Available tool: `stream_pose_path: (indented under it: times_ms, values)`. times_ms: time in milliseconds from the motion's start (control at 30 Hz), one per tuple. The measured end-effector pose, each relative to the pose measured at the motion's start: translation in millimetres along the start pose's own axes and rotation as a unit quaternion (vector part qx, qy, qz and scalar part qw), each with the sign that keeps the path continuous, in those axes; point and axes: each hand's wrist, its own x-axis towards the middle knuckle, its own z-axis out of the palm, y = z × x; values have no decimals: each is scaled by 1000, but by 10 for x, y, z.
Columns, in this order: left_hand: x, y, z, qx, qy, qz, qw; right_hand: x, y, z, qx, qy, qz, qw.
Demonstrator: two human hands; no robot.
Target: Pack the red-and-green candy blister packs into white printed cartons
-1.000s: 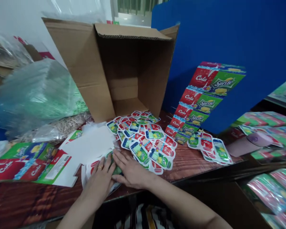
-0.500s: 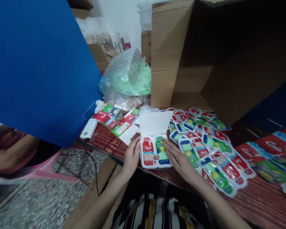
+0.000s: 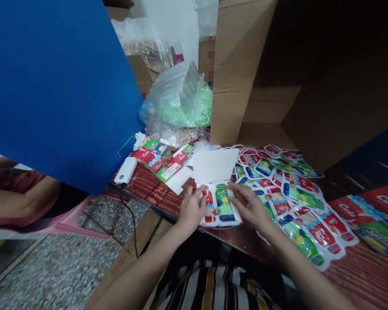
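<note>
A small white carton (image 3: 215, 165) stands at the table's front edge with its lid raised. In it lies a bottle-shaped pack (image 3: 225, 211) printed with a red Cola and a green Sprite bottle, with thin sticks showing through. My left hand (image 3: 193, 206) grips the left side of the carton, its fingers bent over the red bottle. On the opposite side, my right hand (image 3: 250, 206) holds the right edge, fingertips near the upper right corner. The carton's side walls are mostly hidden by my hands.
Several similar packs (image 3: 305, 241) are spread to the right. Flattened printed cartons (image 3: 171, 168) and a white power bank (image 3: 126, 170) with a black cable lie left. A large cardboard box (image 3: 229, 77) and plastic bags (image 3: 177, 99) stand behind; a blue panel (image 3: 58, 94) blocks the left. Another person's arm (image 3: 16, 193) shows beyond it.
Both hands have shifted from lying along the carton's sides to bent fingers over its upper edges, the left reaching onto the red bottle. The view has shifted slightly.
</note>
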Motion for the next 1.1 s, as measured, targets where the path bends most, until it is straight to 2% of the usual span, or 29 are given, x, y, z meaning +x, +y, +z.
stream_pose_path:
  times_ms: [67,133,267,333,400,467,533,600,667,767,967,1100]
  values:
    - [-14,-24,22,-41,19,19,999,73,57,42,55,23,1,998]
    - [-52,-59,47,-115,47,31,992,103,60,76,65,53,-9,996]
    - [-136,-141,103,-270,97,23,958,59,-153,70,-114,137,-73,981]
    - [-163,-170,128,-312,107,2,944,49,-317,68,-146,121,-119,975]
    - [-188,-180,150,-334,106,-16,936,89,-459,105,-98,70,-122,985]
    - [-217,-173,171,-342,102,-24,934,180,-553,190,-12,26,-55,998]
    - [-247,-157,194,-346,107,-32,932,298,-601,305,88,-35,47,994]
    - [-271,-140,219,-351,114,-47,928,408,-624,422,183,-106,133,968]
    - [-282,-128,240,-359,119,-70,923,485,-643,515,246,-148,186,940]
    - [-285,-127,259,-370,118,-94,917,528,-673,586,300,-151,226,914]
    - [-290,-143,280,-370,118,-103,916,511,-730,596,382,-111,298,868]
    - [-285,-142,299,-384,115,-102,910,466,-794,565,399,-98,315,856]
